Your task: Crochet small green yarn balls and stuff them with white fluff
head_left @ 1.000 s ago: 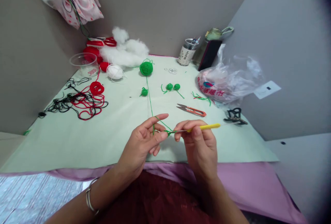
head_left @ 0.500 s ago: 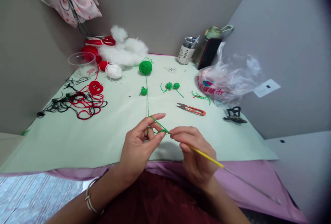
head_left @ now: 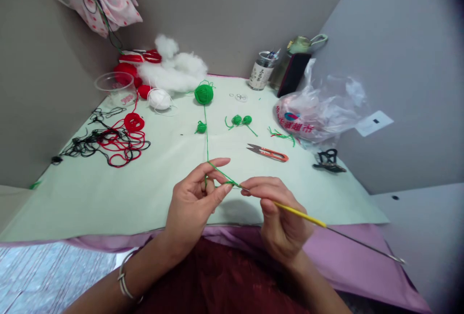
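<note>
Near the table's front edge, my left hand [head_left: 195, 198] pinches a bit of green yarn [head_left: 223, 174] between thumb and fingers, with the strand running over the raised index finger. From there the strand leads back to a green yarn ball [head_left: 204, 94]. My right hand [head_left: 281, 212] is closed around a crochet hook with a yellow grip [head_left: 300, 214]; its metal tip meets the green yarn at my left fingertips. The hook's other end points down to the right. Small green crocheted pieces [head_left: 237, 120] lie beyond my hands, another [head_left: 201, 127] beside the strand.
Orange thread snips [head_left: 270, 153] lie right of centre. Tangled black yarn [head_left: 85, 143] and red yarn [head_left: 123, 145] spread at left, below white stuffing [head_left: 174, 70]. A plastic bag [head_left: 315, 111], a hair claw [head_left: 329, 161] and a pen cup [head_left: 261, 71] stand or lie at right.
My right hand and the crochet hook have moved slightly right, drawing the hook's tip away from my left fingertips with the yarn at it. My left hand has shifted slightly left.
</note>
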A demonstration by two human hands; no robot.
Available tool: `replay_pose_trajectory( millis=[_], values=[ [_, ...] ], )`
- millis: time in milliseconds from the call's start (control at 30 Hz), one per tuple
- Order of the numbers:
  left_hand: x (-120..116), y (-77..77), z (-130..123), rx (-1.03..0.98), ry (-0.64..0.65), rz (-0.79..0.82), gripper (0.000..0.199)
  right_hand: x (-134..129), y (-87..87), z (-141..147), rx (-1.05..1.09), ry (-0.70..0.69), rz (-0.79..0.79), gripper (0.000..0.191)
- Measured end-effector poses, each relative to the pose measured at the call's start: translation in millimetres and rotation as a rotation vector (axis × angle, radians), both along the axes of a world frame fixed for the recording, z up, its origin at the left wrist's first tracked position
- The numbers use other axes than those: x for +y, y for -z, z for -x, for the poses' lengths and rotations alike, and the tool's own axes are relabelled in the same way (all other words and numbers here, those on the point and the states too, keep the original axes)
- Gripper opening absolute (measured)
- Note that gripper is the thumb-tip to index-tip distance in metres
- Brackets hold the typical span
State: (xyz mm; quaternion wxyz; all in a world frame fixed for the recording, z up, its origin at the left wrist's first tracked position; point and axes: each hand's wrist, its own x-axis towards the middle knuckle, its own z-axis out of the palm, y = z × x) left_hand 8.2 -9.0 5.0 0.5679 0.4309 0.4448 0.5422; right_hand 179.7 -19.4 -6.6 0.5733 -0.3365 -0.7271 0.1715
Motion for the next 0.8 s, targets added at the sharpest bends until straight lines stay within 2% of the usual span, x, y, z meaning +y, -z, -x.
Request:
replay_pose_trajectory(
  millis=[133, 233, 300, 367, 433, 467, 600, 667, 733, 800],
  values=[
    [-2.2, 0.7, -1.4, 0.033, -0.035, -0.022, 0.034, 0.1, -0.9, 2.1, -0.119, 0.042, -0.098, 0.021],
    [-3.4, -0.6, -2.4, -0.021, -0.021, 0.019, 0.043, 0.9, 4.1, 3.3, -0.273, 0.124, -0.222, 0.022],
    [-3.0, -2.1, -2.4, -0.136, 0.054, 0.095, 0.055, 1.6, 9.2, 3.5, -0.363, 0.178, -0.325, 0.025],
    [-1.2, -3.9, -1.4, -0.294, 0.192, 0.223, 0.059, 2.0, 12.8, 3.4, -0.396, 0.206, -0.363, 0.031],
    [1.9, -5.9, 0.5, -0.432, 0.309, 0.343, 0.054, 1.7, 12.7, 3.4, -0.329, 0.189, -0.279, 0.033],
    [3.6, -6.9, 1.5, -0.473, 0.323, 0.380, 0.050, 1.5, 11.2, 3.7, -0.255, 0.167, -0.201, 0.032],
    [7.6, -10.6, 3.3, -0.471, 0.204, 0.334, 0.043, 3.2, -0.4, 7.3, 0.196, 0.066, 0.090, 0.024],
    [6.9, -11.0, 2.0, -0.432, 0.206, 0.289, 0.044, 5.8, -4.9, 10.3, 0.334, -0.011, 0.169, 0.022],
    [5.4, -10.0, -0.2, -0.400, 0.243, 0.250, 0.043, 8.1, -6.8, 12.8, 0.339, -0.077, 0.204, 0.021],
    [4.5, -8.2, -2.4, -0.372, 0.246, 0.224, 0.040, 8.6, -6.0, 14.0, 0.275, -0.070, 0.196, 0.022]
  ],
)
